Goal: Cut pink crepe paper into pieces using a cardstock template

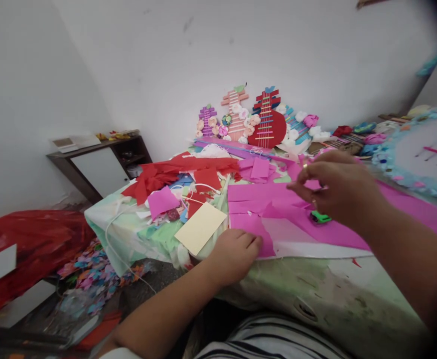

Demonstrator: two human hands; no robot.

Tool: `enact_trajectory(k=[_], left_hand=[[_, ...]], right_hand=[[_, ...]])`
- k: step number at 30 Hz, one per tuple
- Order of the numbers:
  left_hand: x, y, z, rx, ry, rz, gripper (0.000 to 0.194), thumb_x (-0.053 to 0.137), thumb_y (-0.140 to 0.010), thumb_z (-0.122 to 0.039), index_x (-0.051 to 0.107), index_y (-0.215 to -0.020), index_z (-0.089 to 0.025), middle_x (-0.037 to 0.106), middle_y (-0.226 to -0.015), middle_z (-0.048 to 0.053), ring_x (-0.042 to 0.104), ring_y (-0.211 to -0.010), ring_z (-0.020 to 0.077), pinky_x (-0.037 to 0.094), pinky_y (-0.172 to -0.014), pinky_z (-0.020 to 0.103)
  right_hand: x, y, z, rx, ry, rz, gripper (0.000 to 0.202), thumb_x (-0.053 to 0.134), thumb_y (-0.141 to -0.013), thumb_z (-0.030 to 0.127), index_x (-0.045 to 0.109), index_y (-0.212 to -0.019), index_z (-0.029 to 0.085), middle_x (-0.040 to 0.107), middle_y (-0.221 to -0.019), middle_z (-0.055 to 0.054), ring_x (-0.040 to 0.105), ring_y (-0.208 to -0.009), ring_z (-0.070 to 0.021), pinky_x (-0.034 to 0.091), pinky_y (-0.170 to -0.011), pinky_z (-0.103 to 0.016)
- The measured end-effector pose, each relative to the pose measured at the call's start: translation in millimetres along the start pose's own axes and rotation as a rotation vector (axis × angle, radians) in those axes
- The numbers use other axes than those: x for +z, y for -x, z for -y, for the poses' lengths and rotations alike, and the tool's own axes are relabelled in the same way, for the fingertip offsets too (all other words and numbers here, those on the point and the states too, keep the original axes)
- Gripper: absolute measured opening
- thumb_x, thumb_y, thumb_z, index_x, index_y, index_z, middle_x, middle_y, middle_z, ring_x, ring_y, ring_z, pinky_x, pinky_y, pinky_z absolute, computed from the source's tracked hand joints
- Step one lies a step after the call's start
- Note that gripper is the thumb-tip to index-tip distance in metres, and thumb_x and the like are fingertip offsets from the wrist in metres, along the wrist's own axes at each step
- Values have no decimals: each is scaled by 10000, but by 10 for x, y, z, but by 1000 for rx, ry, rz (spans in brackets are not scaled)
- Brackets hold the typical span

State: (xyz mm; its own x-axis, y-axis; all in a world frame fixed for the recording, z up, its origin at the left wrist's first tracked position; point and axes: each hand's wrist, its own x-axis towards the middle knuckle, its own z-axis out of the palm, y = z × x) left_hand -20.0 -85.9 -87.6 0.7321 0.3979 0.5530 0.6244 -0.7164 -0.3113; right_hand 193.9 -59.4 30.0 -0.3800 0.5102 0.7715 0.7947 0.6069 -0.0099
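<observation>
My left hand (235,255) is at the table's front edge, its fingers curled over the near left corner of a magenta paper sheet (338,234). The thumb is hidden underneath. Raised above that sheet, my right hand (336,187) has its thumb and fingers pinched together, with a ring on one finger. What the pinch holds, if anything, is too small to make out. Just below it lies a small bright green object (319,217), partly covered by the hand. Cut strips and a torn flap show along the sheet's left part. A cream card (201,227) lies beside my left hand.
Red paper (188,167), a magenta piece (163,201) and white cords crowd the table's left. Guitar-shaped decorations (266,122) lean against the wall. A blue-rimmed decorated board (423,149) stands at right. A low cabinet (98,169) and colourful scraps (94,276) on the floor are at left.
</observation>
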Motion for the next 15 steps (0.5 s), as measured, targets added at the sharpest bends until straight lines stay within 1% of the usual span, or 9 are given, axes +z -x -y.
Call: enact_trajectory(k=[1, 2, 4, 6, 8, 11, 15], left_hand=[[-4, 2, 0, 11, 1, 10, 204, 399, -783, -156, 512, -947, -115, 595, -717, 51, 534, -610, 161, 416, -542, 291], [-8, 3, 0, 24, 6, 27, 213, 400, -780, -157, 505, -959, -110, 592, -715, 52, 532, -606, 162, 417, -538, 291], [-17, 5, 2, 63, 26, 77, 229, 401, -776, -161, 490, -980, -107, 587, -722, 53, 533, -608, 159, 419, -539, 289], [-26, 3, 3, 95, 43, 126, 226, 405, -778, -174, 482, -981, -114, 582, -725, 53, 535, -614, 156, 419, -545, 288], [-36, -2, 2, 99, 44, 144, 214, 409, -784, -188, 483, -974, -121, 578, -722, 51, 536, -621, 156, 416, -546, 288], [-59, -13, -4, 97, 46, 123, 184, 391, -807, -197, 498, -943, -134, 581, -722, 48, 534, -622, 152, 405, -543, 282], [-88, -23, -11, 126, 80, 107, 170, 371, -820, -201, 520, -883, -149, 596, -748, 46, 545, -671, 157, 414, -584, 290]], right_hand=[[65, 5, 8, -94, 57, 102, 150, 528, -740, 297, 535, -660, 170, 560, -665, -56, 501, -752, -169, 391, -677, -294], [137, 4, 14, -130, 60, 221, 133, 483, -768, 267, 536, -701, 164, 580, -711, -66, 509, -763, -167, 389, -673, -284], [289, -10, 23, -86, 49, 466, 141, 423, -794, 252, 528, -786, 159, 599, -773, -78, 528, -737, -163, 378, -618, -264], [435, -40, 23, -13, 54, 660, 172, 392, -802, 273, 515, -843, 161, 604, -779, -82, 536, -683, -163, 351, -562, -254], [564, -83, 11, 14, 48, 757, 186, 387, -795, 286, 506, -864, 162, 605, -782, -84, 533, -663, -161, 327, -539, -245], [712, -146, -21, 15, 32, 832, 160, 389, -777, 270, 494, -833, 163, 602, -770, -73, 510, -626, -143, 301, -517, -230], [784, -152, -59, -44, 35, 900, 129, 376, -767, 253, 476, -751, 173, 582, -695, -49, 440, -532, -116, 259, -479, -224]])
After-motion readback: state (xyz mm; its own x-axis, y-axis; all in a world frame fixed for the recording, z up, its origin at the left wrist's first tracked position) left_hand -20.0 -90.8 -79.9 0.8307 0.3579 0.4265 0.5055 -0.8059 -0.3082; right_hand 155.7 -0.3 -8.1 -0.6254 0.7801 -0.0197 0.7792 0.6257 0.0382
